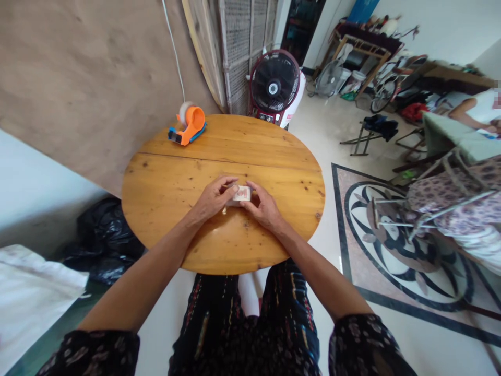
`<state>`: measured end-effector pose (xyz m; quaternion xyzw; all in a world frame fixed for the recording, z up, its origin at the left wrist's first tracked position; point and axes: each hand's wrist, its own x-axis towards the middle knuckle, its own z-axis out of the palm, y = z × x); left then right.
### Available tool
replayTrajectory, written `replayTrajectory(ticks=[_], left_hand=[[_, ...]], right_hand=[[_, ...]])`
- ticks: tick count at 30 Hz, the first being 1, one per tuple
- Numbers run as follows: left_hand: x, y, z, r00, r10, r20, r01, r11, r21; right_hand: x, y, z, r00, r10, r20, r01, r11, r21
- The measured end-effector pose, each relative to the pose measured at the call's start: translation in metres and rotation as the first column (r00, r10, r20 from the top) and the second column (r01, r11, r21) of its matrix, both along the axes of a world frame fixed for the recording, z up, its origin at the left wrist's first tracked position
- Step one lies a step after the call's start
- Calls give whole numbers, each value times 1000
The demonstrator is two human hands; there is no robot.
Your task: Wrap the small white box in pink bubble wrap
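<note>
Near the middle of the wooden table point(168, 219), a small white rectangular pack with red print point(243, 194) sits between my two hands, printed face up. It looks like a deck of cards or a little box; I cannot tell which. My left hand point(216, 197) grips its left end, thumb on top and fingers bent along the far side. At the opposite end, my right hand point(264, 208) curls thumb and forefinger around the edges. A tiny gold-coloured thing point(224, 211) shows just below my left hand, too small to name.
An orange tape dispenser point(191, 125) with a roll of tape stands at the table's far left. Beyond the far edge is a fan point(274, 86). Black plastic bags point(105, 235) lie on the left. At far right, another person's arm point(465, 112) rests over a green-covered table point(450, 133).
</note>
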<state>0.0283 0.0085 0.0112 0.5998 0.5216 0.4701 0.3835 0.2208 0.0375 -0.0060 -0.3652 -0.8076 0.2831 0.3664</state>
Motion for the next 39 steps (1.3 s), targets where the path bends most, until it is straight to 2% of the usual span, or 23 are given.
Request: replayTrajectory(ticks=[10,14,21,27,31,39], left_hand=[[5,5,0,998,54,-18,-56,995,-78],[7,7,-3,997,59,54,-54,995,-87],[6,8,-1,996,25,80,-16,993,-113],[4,7,-4,996,10,93,1,993,-118],[2,4,-3,984,-21,178,44,991,-126],[0,3,5,960,59,274,-12,986,-169]], right_hand=[[-2,-5,3,997,-20,76,11,993,121],[-3,-6,1,997,-17,81,3,987,162],[-3,-7,1,992,-37,118,20,989,145],[-2,-8,3,993,-34,111,17,988,151],[-2,-7,3,994,-32,101,19,991,132],[-2,-6,3,996,-24,88,14,993,118]])
